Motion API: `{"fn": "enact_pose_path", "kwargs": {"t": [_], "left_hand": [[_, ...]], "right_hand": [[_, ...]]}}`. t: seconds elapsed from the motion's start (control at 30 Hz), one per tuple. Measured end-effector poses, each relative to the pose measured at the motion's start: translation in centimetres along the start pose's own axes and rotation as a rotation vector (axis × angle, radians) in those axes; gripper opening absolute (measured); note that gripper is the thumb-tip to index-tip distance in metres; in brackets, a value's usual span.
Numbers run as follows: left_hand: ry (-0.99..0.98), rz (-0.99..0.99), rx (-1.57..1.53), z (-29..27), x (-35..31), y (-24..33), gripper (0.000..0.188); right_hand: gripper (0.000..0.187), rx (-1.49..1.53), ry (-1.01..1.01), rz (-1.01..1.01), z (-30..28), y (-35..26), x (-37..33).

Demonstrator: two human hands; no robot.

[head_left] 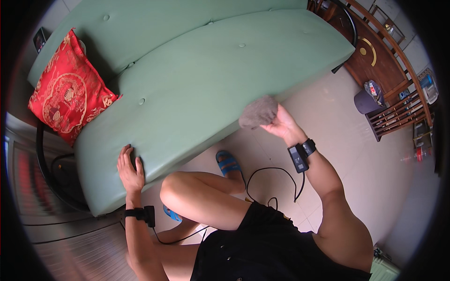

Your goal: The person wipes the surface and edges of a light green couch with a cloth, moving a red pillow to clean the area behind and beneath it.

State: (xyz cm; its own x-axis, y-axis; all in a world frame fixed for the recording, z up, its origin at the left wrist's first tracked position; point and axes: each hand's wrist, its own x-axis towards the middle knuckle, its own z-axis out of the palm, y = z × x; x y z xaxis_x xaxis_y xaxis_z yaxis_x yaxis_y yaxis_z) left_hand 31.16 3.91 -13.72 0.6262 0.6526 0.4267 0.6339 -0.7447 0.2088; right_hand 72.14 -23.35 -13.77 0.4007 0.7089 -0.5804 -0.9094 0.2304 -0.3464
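Observation:
A pale green sofa (187,79) with a buttoned seat and back stretches across the view. My left hand (131,169) lies flat on the left end of its seat, fingers stretched out and holding nothing. In my right hand (284,124) is a bunched grey-brown cloth (259,112), held against the front edge of the seat near its middle. The cloth covers most of the fingers of that hand. A red cushion (70,91) with a gold pattern leans against the sofa back at the far left.
Black curved armrests (44,159) bound the sofa's ends. A dark wooden bench (382,56) stands at the right, with a purple bin (365,102) beside it. A black cable (267,168) loops over the tiled floor (323,187). My bent knee and blue slippers (228,161) are close to the sofa front.

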Motion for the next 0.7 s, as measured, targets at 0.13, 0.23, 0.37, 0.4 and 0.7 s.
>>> {"fn": "enact_pose_path", "kwargs": {"t": [0.13, 0.23, 0.37, 0.4, 0.7], "left_hand": [[-0.014, -0.017, -0.011, -0.1, 0.0, 0.2, 0.036], [-0.003, -0.007, -0.011, 0.0, 0.2, 0.4, 0.036], [0.004, -0.005, -0.013, -0.1, 0.3, 0.7, 0.037], [0.005, -0.005, 0.003, 0.0, 0.2, 0.7, 0.038], [0.016, 0.005, 0.001, 0.1, 0.2, 0.7, 0.036]], "right_hand": [[0.046, -0.065, 0.183, -0.287, -2.6, -7.0, 1.2], [0.054, -0.066, 0.261, -0.545, -4.7, -11.8, 2.5], [0.072, -0.232, 0.486, -0.594, -6.2, -10.9, 6.0], [0.076, -0.275, 0.486, -0.635, -5.8, -8.8, 6.0], [0.061, -0.406, 0.296, -0.665, -0.8, 7.5, 3.4]]}}
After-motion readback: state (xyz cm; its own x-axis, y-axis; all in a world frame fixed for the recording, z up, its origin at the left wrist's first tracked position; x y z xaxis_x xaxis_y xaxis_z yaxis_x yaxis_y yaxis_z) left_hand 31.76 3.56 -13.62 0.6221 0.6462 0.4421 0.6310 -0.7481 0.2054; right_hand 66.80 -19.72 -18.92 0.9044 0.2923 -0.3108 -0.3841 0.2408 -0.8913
